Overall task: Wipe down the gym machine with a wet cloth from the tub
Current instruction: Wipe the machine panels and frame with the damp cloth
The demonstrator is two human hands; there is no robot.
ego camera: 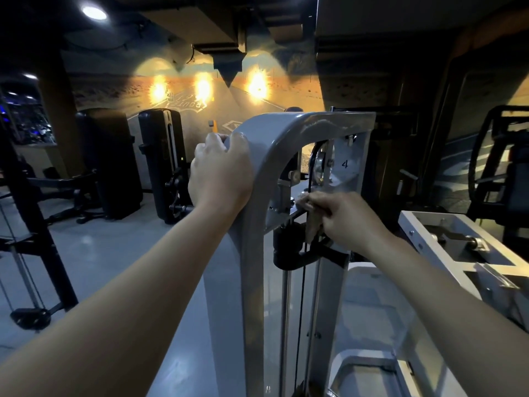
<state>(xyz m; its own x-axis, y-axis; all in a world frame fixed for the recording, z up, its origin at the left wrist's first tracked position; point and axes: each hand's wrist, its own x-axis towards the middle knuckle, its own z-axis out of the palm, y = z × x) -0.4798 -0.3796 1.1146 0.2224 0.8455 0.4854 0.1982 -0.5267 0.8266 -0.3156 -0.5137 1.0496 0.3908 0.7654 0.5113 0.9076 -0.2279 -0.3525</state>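
A grey gym machine [257, 224] stands right before me, its frame curving over at the top, with a pulley [322, 164] and a black cable inside. My left hand [220, 173] grips the left edge of the curved frame near its top. My right hand [346, 222] reaches inside the frame and pinches a small brownish cloth [310, 222], pressing it on the inner crossbar beside the cable. Part of the cloth hangs down below my fingers. No tub is in view.
A white machine frame [446, 239] with rollers sits close at the right. Black padded machines [163, 164] stand at the back left, a dark cable rack [25, 239] at the far left. Grey floor [114, 253] lies open at my left.
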